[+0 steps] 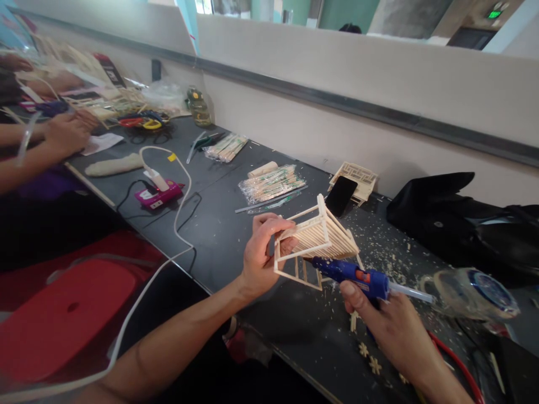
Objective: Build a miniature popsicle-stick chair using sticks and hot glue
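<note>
My left hand (pixel 261 251) grips a small wooden stick frame (pixel 324 238) by its left end, holding it tilted above the dark table. The frame has a slatted panel and thin legs; its far side is partly hidden. In my right hand (pixel 393 322) is a blue glue gun (pixel 349 273), with a clear glue stick (pixel 412 292) poking out of its back. The gun's nozzle points left, close to the frame's lower bars; whether it touches them I cannot tell.
Wood chips and a black phone (pixel 341 196) leaning on a stick lattice (pixel 362 178) lie behind. Bagged sticks (pixel 272 184), a purple power strip (pixel 158 194) and a glass jar (pixel 469 292) share the table (pixel 214 224). A black bag (pixel 446 224) stands right. Another person's hands (pixel 67 132) work at left.
</note>
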Demonstrator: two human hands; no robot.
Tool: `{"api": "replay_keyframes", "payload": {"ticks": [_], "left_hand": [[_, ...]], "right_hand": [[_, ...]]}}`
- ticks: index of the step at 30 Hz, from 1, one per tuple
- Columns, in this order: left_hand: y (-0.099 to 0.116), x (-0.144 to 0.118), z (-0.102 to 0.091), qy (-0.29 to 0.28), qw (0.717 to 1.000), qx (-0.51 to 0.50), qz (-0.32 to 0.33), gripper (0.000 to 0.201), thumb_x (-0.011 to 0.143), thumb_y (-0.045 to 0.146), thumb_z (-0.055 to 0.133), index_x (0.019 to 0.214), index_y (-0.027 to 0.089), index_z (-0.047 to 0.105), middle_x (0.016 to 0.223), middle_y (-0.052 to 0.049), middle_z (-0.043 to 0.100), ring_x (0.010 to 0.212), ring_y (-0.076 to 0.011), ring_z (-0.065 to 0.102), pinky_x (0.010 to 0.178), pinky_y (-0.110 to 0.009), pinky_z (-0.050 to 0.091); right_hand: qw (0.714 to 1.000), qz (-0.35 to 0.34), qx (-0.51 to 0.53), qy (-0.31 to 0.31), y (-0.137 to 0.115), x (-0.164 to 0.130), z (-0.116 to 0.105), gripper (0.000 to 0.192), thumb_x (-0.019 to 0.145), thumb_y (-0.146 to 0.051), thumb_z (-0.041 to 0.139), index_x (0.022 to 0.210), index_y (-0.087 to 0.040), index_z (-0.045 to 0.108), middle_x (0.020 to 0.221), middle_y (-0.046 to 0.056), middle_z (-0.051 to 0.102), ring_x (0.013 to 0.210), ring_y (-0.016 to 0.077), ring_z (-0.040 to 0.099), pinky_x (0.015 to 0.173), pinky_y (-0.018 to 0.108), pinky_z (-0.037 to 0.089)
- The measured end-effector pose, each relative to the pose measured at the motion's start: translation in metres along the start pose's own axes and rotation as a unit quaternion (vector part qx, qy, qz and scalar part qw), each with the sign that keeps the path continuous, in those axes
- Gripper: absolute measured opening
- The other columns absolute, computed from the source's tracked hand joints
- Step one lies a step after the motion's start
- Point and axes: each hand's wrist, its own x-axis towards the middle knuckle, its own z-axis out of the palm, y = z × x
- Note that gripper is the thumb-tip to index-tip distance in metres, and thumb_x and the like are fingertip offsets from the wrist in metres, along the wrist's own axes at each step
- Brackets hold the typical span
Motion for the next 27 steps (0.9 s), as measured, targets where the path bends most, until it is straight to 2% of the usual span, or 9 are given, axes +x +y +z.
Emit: {"api": "replay_keyframes", "payload": {"ticks": [8, 20, 27], "left_hand": [[-0.0009, 0.0004, -0.0019, 0.001, 1.0, 0.002, 0.005, 0.025, 0.09, 0.017, 0.063, 0.113, 0.025, 0.058, 0.098, -0.004, 0.062, 0.1, -0.0208, 0.052, 0.083, -0.037, 0.052], [-0.0003, 0.0005, -0.0011, 0.003, 1.0, 0.006, 0.001, 0.024, 0.09, 0.019, 0.063, 0.113, 0.025, 0.058, 0.097, -0.005, 0.06, 0.1, -0.0209, 0.053, 0.08, -0.036, 0.053], [-0.0006, 0.0013, -0.0015, -0.002, 1.0, 0.01, 0.009, 0.024, 0.09, 0.018, 0.063, 0.113, 0.025, 0.058, 0.097, -0.005, 0.061, 0.099, -0.0208, 0.052, 0.081, -0.036, 0.052]], "right_hand": [[1.0, 0.021, 0.0, 0.002, 0.0001, 0.0009, -0.001, 0.057, 0.091, -0.066, 0.044, 0.068, -0.023, 0.073, 0.051, 0.002, 0.066, 0.05, 0.0194, 0.063, 0.051, 0.026, 0.051], [1.0, 0.011, 0.001, 0.005, 0.001, 0.0025, 0.0006, 0.057, 0.091, -0.065, 0.042, 0.07, -0.023, 0.074, 0.05, 0.002, 0.063, 0.049, 0.0188, 0.06, 0.052, 0.027, 0.051], [1.0, 0.013, 0.012, 0.0, -0.0055, 0.0045, -0.0023, 0.06, 0.089, -0.066, 0.043, 0.053, -0.023, 0.064, 0.047, 0.002, 0.061, 0.047, 0.0178, 0.059, 0.046, 0.025, 0.047]]}}
